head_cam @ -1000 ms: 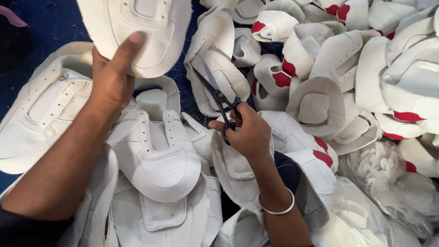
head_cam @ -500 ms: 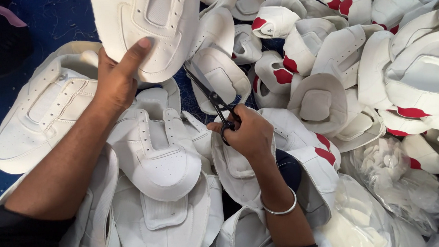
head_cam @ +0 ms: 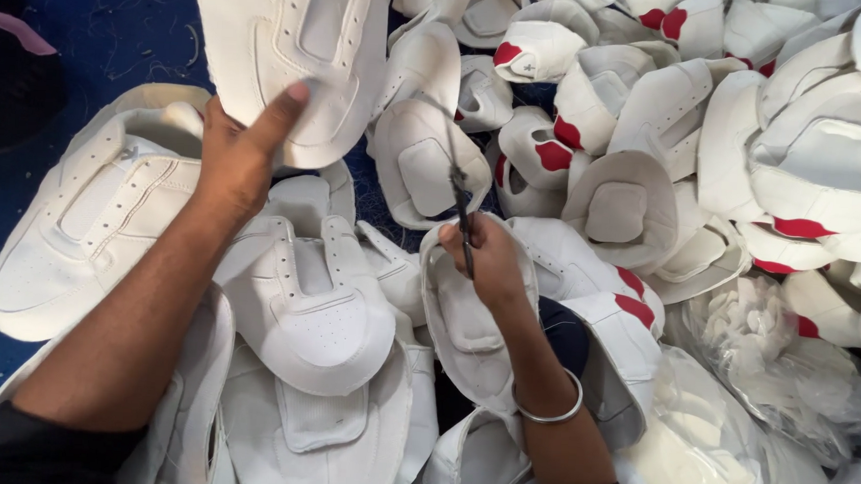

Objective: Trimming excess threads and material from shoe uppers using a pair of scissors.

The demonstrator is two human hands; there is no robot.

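My left hand (head_cam: 239, 149) holds up a white shoe upper (head_cam: 298, 44) by its lower edge, thumb on its face. My right hand (head_cam: 488, 260) grips a small pair of dark thread snips (head_cam: 462, 209), blades pointing up toward the held upper's right side. A metal bangle (head_cam: 544, 410) circles my right wrist. Below both hands lies a white perforated shoe upper (head_cam: 314, 305) on a pile of similar pieces.
White shoe uppers with red heel patches (head_cam: 643, 116) are heaped at the right and top. Another white upper (head_cam: 88, 214) lies at the left on a blue floor (head_cam: 30, 15). Clear plastic bags (head_cam: 768, 368) lie at the lower right.
My right hand has turned the snips from slanting left to pointing nearly straight up. My left hand still holds the upper, which has shifted slightly right.
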